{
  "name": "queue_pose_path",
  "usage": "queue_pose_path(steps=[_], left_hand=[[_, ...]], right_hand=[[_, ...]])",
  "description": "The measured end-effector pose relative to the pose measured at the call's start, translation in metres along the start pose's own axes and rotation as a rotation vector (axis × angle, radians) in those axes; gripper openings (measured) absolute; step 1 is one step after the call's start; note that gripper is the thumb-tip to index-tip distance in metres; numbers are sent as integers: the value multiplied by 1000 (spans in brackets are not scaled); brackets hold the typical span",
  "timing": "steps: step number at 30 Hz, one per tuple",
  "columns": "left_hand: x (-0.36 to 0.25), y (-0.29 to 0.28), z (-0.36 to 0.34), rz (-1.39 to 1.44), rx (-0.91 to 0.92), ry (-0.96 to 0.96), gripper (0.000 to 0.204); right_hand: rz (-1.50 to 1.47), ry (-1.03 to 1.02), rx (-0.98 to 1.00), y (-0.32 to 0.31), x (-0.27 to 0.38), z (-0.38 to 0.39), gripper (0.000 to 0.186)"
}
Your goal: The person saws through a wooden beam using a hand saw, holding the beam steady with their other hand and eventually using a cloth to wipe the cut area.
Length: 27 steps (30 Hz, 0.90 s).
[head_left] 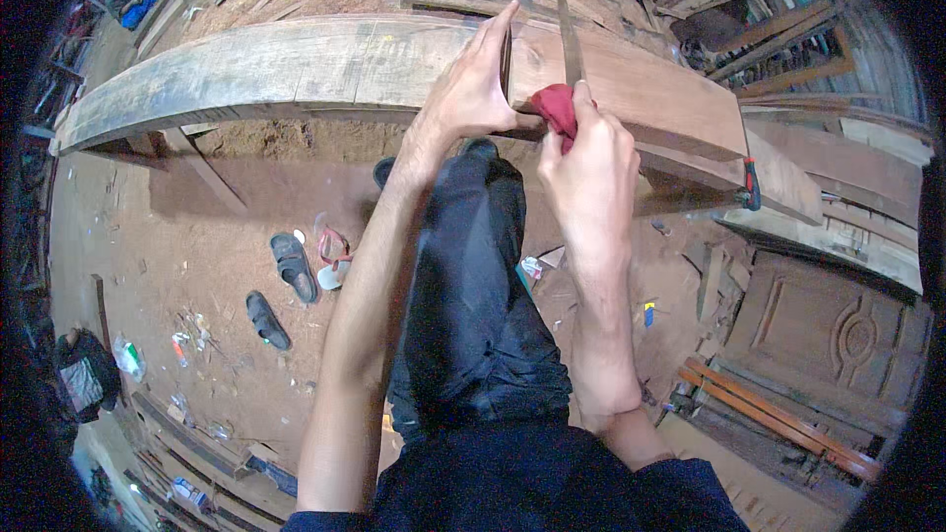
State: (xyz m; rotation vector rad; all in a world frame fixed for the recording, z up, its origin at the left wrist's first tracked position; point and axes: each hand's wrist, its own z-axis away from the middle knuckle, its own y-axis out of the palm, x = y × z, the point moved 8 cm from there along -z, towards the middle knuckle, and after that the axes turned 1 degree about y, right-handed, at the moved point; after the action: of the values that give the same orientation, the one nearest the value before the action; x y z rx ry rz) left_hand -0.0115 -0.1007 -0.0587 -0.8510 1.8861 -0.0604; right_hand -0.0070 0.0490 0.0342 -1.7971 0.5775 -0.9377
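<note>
A thick wooden beam (404, 64) spans the view from left to right in front of me, with a dark notch or slot (506, 64) cut in it near the middle. My left hand (475, 79) lies at the notch's left side, fingers stretched upward and thumb held apart, gripping nothing. In my right hand (594, 153) is a long, narrow, flat metal tool like a file (570, 34), its blade pointing away over the beam. Red cloth (557, 108) is bunched at its near end under my closed fingers. Whether the blade touches the wood I cannot tell.
A red-and-black handled tool (752, 184) stands at the beam's right end. Sandals (293, 266) and scraps lie on the dusty floor to the left. A carved door panel (838, 325) and stacked boards (778, 419) are at the right. Offcuts and sawdust lie beyond the beam.
</note>
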Motion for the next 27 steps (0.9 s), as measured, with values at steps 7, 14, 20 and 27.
queue_pose_path(steps=[7, 14, 20, 27], left_hand=[[-4, -3, 0, -36, -22, 17, 136], [-3, -3, 2, -53, -26, 27, 136], [-6, -3, 0, -61, -27, 37, 138], [-3, -2, 1, -5, -10, 14, 141]], right_hand=[[-72, 51, -24, -2, -7, 9, 52], [20, 64, 19, -4, -3, 4, 51], [55, 8, 22, -7, -3, 2, 55], [55, -22, -63, -9, 3, 3, 49]])
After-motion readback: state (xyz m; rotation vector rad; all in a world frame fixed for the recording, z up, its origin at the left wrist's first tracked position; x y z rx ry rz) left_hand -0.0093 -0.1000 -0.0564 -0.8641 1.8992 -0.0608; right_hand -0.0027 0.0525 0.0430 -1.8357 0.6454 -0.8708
